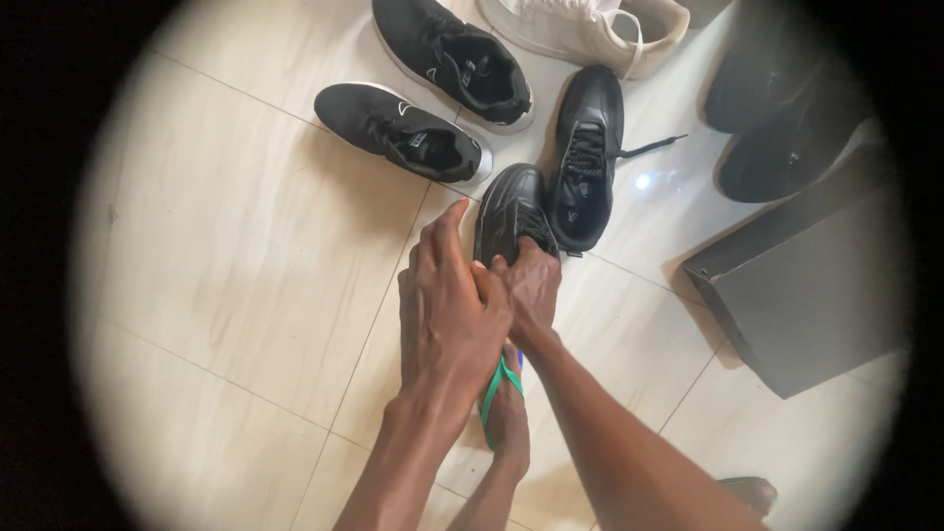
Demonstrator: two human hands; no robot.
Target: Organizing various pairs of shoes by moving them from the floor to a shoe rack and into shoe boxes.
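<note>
Covering most of the view, a pale tiled floor [226, 246] carries every item listed below.

Dark grey box [806, 285]: right side, lying apart from the shoes, one flat face up.

Pair of dark shoes [777, 108]: upper right, partly in shadow; detail cannot be told.

White sneaker [590, 29]: top edge, cut off by the frame.

Pair of black knit sneakers with white soles [433, 98]: upper centre, set at an angle to each other, just beside the leather pair.

Black leather lace-up shoe, loose [588, 157]: upright, toe toward the wearer, one lace trailing right.

Black leather shoe in hand [511, 211]: touching its mate, toe pointing away, heel end hidden by the hands.

Left hand [447, 315]: fingers nearly straight, laid over the shoe's opening and across the right hand; whether it grips anything cannot be told.

Right hand [531, 285]: closed round the rear collar of the shoe.

Foot in a green-strapped sandal [503, 398]: directly beneath the hands, near the heel of the held shoe.

Handling note, as a judgement: the collar is best held firmly at both sides, shoe kept level on the floor, laces slack so the opening stays wide.
</note>
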